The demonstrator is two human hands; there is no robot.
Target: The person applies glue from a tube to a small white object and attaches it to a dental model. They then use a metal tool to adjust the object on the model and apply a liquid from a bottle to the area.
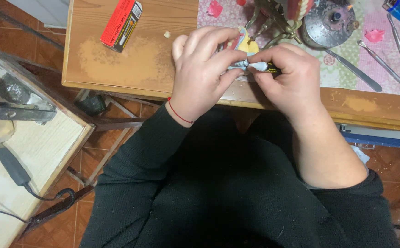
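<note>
Setting: Wooden bench (131, 69) is standing over a red tiled floor (117, 151); a patterned cloth (347, 69) is covering its right part, and a second, pale side table (35, 151) is sitting at the left.

Left hand: left hand (204, 73) is curling closed around a small yellow and pink piece (246, 43), probably a dental model, though fingers are hiding most of it.

Right hand: right hand (289, 76) is pinching shut on a slim tool with a pale blue-grey tip (255, 65), pressing that tip against the piece.

Where the piece is: it is being held just above the near edge of the bench, between both hands, close to the person's chest.

Around it: a red and black box (121, 24) is lying well apart at the left; a metal frame (278, 20), a round metal burner (330, 23), a flat spatula (353, 69) and thin probes (399, 46) are lying near the right hand; pink scraps (375, 35) are dotting the cloth.

Risk, slipping: the tip could be skidding off the small piece and jabbing the left fingers, since they are wrapping so tightly round it.

Risk, dropping: the piece is hanging over the edge, so a loosening grip could be sending it to the tiles.

Risk, pressure: pushing too hard could be cracking or marring the piece.
</note>
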